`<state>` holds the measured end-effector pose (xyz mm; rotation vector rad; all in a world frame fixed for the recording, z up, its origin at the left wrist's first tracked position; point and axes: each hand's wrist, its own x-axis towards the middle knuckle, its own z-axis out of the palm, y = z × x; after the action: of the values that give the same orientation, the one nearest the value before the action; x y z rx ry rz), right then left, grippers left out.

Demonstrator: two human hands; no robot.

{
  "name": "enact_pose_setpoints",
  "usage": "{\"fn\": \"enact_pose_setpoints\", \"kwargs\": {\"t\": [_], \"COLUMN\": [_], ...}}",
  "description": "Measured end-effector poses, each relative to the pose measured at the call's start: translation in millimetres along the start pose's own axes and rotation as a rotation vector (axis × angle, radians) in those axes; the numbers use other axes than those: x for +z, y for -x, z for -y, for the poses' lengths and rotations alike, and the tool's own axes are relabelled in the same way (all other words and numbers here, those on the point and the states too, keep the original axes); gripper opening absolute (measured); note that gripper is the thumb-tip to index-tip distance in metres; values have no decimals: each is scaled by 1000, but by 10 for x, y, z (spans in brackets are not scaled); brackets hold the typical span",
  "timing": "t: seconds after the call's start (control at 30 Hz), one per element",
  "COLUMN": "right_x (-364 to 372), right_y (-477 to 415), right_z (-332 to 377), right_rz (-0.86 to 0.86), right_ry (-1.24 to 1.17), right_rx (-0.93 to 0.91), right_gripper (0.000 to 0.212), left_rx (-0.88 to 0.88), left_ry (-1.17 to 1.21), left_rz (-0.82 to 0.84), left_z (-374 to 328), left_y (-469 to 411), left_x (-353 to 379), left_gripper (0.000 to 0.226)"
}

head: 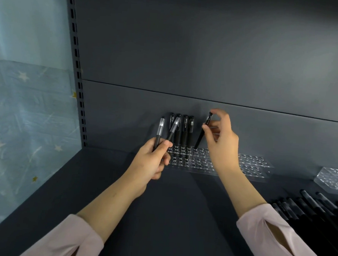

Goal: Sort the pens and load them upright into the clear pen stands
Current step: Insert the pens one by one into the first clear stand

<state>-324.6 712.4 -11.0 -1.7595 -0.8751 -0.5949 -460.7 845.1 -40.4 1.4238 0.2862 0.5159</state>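
1. While my right hand [221,140] reaches up at centre frame, its fingers [214,112] pinch the top end of a black pen [202,131], which leans to the right with its lower tip at a hole in the clear pen stand [201,163].
2. My left hand [152,162], left of centre, is clenched on two more pens [160,131], their clear-banded caps fanning upward.
3. Four black pens [183,130] already stand upright in the stand's back row, against the grey back panel [188,50], between my two hands.
4. The stand sits on the dark shelf [169,207], a long perforated strip running right past my right wrist.
5. At the right edge lies another clear stand [333,179], empty, and below it a heap of loose black pens [313,212] on the shelf.
6. Pink sleeves [272,239] cover both forearms at the bottom of the frame.
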Motion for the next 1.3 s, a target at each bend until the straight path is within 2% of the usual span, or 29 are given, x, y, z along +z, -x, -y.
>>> {"fn": "enact_pose_setpoints", "kwargs": {"t": [0.17,0.37,0.53,0.6,0.7,0.8,0.9,1.0,1.07,1.17,1.3], "right_x": [97,129,101,112,153,160,90,-31,-117,-171,-138], "right_y": [7,58,52,37,26,45,-27,-124,-128,-83,-66], "right_z": [-52,-77,66,176,368,431,439,388,309,207,158], "right_rz": [45,80,-11,-7,180,264,139,-214,-407,-412,-326], "right_ry": [122,194,177,51,-299,-485,-574,-584,-440,-212,-110], "right_rx": [-110,-117,-122,-58,208,315,356,359,290,157,70], "right_gripper": [32,39,31,26,12,6,7,18,21,23,26], "left_rx": [20,20,24,27,21,5,-17,-51,-73,-113,-124], "left_ry": [-8,-7,-5,-7,-8,-7,4,-15,-27,-24,-15], "left_rz": [10,7,15,26,61,84,61,30,14,12,21], "left_z": [0,6,-1,-9,-11,-11,-25,-40,-39,-32,-16], "left_y": [-2,7,18,25,41,55,53,51,51,48,39], "left_x": [-13,-31,-25,-15,26,76,79,65,70,85,81], "left_gripper": [19,19,20,20,20,20,20,30,38,45,47]}}
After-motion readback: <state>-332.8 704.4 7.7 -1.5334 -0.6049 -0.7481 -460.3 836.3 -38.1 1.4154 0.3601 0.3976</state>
